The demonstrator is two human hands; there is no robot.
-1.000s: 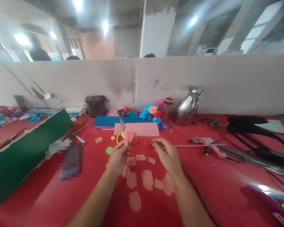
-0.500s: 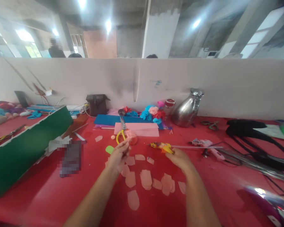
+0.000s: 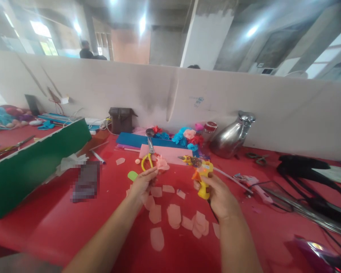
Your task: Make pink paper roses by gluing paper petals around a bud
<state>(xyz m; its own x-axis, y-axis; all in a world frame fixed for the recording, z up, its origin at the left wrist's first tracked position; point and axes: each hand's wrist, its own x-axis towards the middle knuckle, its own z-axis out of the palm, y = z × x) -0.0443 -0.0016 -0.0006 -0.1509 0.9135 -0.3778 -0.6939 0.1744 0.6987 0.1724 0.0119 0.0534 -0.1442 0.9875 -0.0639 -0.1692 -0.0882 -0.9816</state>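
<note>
Pink paper flower is perching above the red table, pinched by the left hand, whose forearm is slanting in from the near edge. Well apart from it, the right hand is wrapping its fingers around the grip of a yellow glue gun, its forearm reaching forward and its nozzle pointing across toward the flower without touching it.

Closest to me, thin, flat pink petals with rounded ends are lying about, some overlapping in small stacks. Between the forearms they are covering much of the work area, and a dark cord is dangling below the gun. Off to the left, a green board with a ragged edge is standing on its side. Beyond the hands, yellow-handled scissors are lying just beside the flower, partly over a smooth pink sheet. Farther back, ruffled blue, red and pink flowers are bunching near a shiny metal pitcher, which is leaning before a pale partition.
</note>
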